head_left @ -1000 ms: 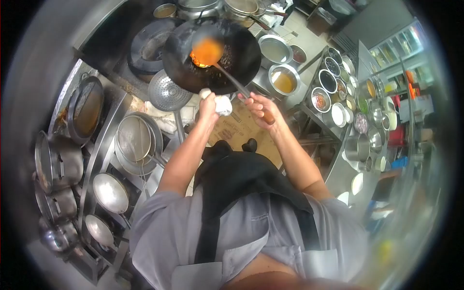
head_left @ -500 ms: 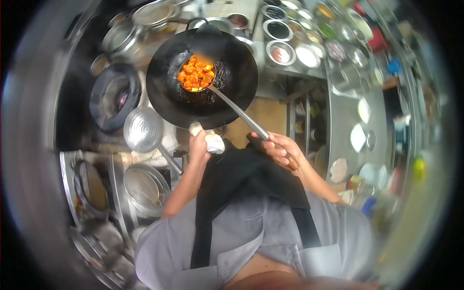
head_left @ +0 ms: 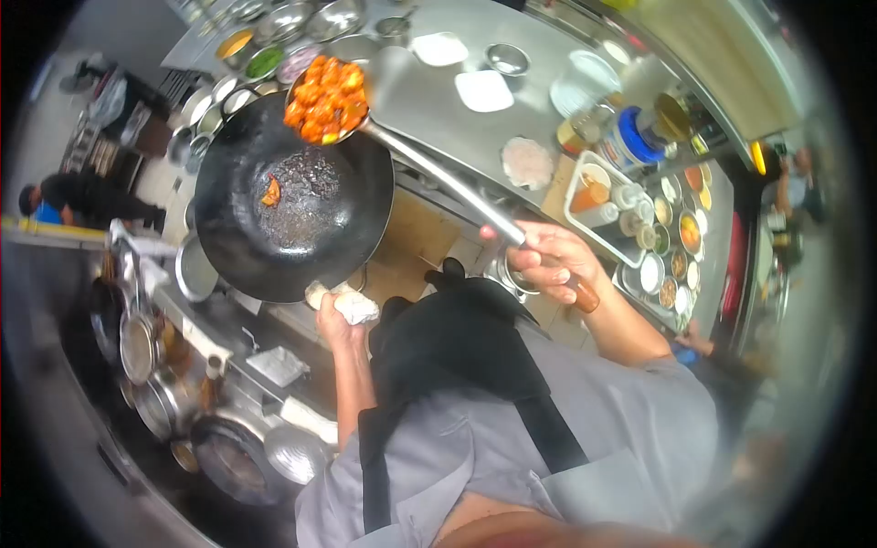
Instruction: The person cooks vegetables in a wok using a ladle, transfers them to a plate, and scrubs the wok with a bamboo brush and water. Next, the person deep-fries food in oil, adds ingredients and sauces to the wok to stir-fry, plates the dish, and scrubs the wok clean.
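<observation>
My left hand point(head_left: 336, 329) is closed around the near handle of a black wok point(head_left: 311, 242), with a white cloth point(head_left: 356, 309) bunched in the grip. One orange-red piece of food point(head_left: 271, 192) and dark residue lie inside the wok. With fingers wrapped round the handle's lower end, my right hand point(head_left: 553, 260) grips a long metal ladle point(head_left: 448, 184). Its bowl is heaped with glossy, sauce-coated chunks point(head_left: 323, 99) and is raised over the wok's far right rim. The ladle's wooden end point(head_left: 586, 297) pokes out below my fingers.
Across the front runs a steel counter point(head_left: 411, 99) with white plates point(head_left: 485, 91), a small metal bowl point(head_left: 507, 59) and a tray of bottles point(head_left: 603, 217). Lower left are a stove and a perforated skimmer point(head_left: 297, 454). A person point(head_left: 91, 201) is at far left, another point(head_left: 797, 189) at far right.
My view has swung right, from the stove to the counter. The wok came along in my left hand. My right hand has lifted the full ladle from the wok's middle to above its rim.
</observation>
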A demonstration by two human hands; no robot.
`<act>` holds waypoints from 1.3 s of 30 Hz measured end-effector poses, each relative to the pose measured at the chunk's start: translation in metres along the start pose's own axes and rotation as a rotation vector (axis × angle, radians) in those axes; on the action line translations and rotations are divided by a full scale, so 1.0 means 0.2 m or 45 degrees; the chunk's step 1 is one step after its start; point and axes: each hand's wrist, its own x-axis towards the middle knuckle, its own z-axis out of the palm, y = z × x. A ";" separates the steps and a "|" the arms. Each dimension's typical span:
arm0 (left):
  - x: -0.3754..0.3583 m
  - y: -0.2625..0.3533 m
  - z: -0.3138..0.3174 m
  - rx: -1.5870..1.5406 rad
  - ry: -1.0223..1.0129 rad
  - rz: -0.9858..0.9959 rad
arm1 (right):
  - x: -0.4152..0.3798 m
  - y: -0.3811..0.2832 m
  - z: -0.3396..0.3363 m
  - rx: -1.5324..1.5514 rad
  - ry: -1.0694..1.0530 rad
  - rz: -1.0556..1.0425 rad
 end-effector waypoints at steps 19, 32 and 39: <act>-0.03 -0.25 0.34 0.183 0.043 -0.127 | 0.19 -0.51 -1.04 -0.341 0.682 -0.524; 0.02 -0.07 0.23 0.289 -0.081 -0.195 | 0.39 -0.32 -0.97 -1.184 1.220 -0.416; 0.11 0.04 0.07 0.318 -0.183 -0.218 | 0.46 -0.20 -0.91 -1.368 1.368 -0.495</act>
